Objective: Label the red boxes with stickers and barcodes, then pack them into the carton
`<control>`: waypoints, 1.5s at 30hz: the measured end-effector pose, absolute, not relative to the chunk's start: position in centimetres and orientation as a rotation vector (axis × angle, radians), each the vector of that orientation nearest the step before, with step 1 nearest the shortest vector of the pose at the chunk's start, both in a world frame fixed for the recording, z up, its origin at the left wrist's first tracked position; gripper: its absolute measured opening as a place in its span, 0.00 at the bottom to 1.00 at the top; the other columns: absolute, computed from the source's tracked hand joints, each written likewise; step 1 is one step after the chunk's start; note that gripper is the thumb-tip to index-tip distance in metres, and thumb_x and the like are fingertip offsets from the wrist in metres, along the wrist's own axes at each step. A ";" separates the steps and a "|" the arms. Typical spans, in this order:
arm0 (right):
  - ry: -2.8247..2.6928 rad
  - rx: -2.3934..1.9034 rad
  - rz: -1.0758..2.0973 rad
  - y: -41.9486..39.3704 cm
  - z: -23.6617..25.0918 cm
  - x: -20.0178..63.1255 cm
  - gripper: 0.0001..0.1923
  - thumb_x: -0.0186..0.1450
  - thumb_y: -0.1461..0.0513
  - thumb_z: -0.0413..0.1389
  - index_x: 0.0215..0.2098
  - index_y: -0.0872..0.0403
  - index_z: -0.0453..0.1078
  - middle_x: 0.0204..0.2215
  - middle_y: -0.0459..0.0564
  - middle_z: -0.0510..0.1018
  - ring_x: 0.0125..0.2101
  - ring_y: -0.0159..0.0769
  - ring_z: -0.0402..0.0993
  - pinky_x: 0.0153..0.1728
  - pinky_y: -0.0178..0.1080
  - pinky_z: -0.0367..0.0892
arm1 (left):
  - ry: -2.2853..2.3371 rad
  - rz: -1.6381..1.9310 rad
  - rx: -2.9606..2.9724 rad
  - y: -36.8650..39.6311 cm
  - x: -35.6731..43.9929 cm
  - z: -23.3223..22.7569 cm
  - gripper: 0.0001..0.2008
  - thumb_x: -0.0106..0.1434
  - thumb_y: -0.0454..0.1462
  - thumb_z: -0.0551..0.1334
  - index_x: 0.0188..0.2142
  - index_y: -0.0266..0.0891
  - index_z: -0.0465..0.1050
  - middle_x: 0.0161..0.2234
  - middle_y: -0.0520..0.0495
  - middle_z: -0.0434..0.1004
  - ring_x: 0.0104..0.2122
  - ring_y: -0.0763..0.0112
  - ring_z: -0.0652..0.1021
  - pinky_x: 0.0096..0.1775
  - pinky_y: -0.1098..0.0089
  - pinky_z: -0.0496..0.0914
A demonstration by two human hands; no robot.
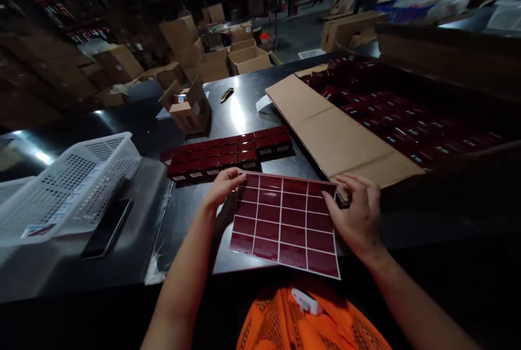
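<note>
From the head camera, a dark red label sheet [285, 224], ruled by white lines into a grid of rectangles, lies at the near edge of the steel tabletop [240, 111], its lower part overhanging toward the person; the left hand [223, 187] pinches the sheet's upper left corner, fingers [238, 175] closed over the edge; the right hand [358, 211] grips the upper right edge, fingers curled, and a small dark thing may sit under them, though the light is too dim to tell. Just beyond the sheet stand rows of small dark red boxes [230, 156]; a flattened cardboard sheet [334, 127] lies to the right; a white plastic basket [69, 187] rests at the left with a dark phone [106, 228] just beside it.
</note>
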State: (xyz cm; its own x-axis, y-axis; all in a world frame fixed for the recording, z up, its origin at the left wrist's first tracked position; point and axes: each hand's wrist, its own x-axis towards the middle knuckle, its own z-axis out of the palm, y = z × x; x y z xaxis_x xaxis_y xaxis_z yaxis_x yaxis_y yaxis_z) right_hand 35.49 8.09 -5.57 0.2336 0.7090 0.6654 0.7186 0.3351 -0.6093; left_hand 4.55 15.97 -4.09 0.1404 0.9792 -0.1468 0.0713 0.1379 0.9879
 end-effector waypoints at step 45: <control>-1.667 -0.823 0.225 14.1 -6.2 23.1 0.05 0.63 0.61 0.65 0.38 0.47 0.79 0.37 0.46 0.85 0.42 0.39 0.81 0.45 0.46 0.72 | 1.077 1.230 0.776 12.2 6.8 -4.1 0.26 0.47 0.54 0.72 0.33 0.43 0.63 0.27 0.56 0.75 0.25 0.71 0.77 0.29 0.71 0.70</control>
State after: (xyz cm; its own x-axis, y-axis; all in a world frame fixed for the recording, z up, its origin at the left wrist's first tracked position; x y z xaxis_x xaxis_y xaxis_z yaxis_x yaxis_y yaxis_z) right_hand 23.09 14.12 -6.24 -0.0465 0.6224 0.7813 0.3925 0.7307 -0.5586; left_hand 6.83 12.25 -4.08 -0.0093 0.9760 -0.2177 -0.3447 0.2012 0.9169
